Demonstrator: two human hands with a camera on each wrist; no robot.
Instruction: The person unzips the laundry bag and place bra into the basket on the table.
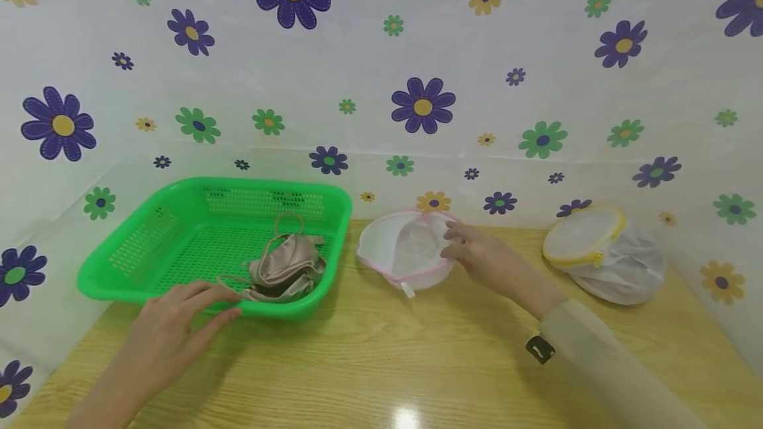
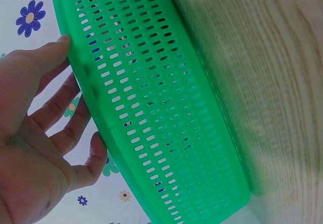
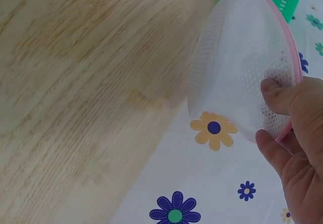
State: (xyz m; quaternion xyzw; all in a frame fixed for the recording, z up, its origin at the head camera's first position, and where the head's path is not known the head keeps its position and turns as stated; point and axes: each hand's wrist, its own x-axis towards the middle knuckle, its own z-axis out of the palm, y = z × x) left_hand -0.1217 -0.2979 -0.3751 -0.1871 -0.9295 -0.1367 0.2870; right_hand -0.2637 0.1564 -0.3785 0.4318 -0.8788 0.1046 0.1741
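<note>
My left hand [image 1: 173,323] grips the near rim of a green plastic basket [image 1: 98,280], fingers at the rim's top and thumb lower on the outside. In the left wrist view, the basket's slotted wall [image 2: 146,103] fills the middle. A crumpled taupe satin garment [image 1: 286,267] with thin straps lies in the basket's near right corner. Right of the basket, a white mesh laundry bag [image 1: 381,243] with pink zipper trim stands unzipped. My right hand [image 1: 483,260] pinches its right edge; in the right wrist view, the thumb lies against the mesh [image 3: 242,57].
A second white laundry bag [image 1: 632,263] with a yellow zipper [image 1: 599,258] sits at the right on the wooden table [image 1: 387,356]. Behind and at the sides hangs a white flower-printed sheet [image 1: 352,58].
</note>
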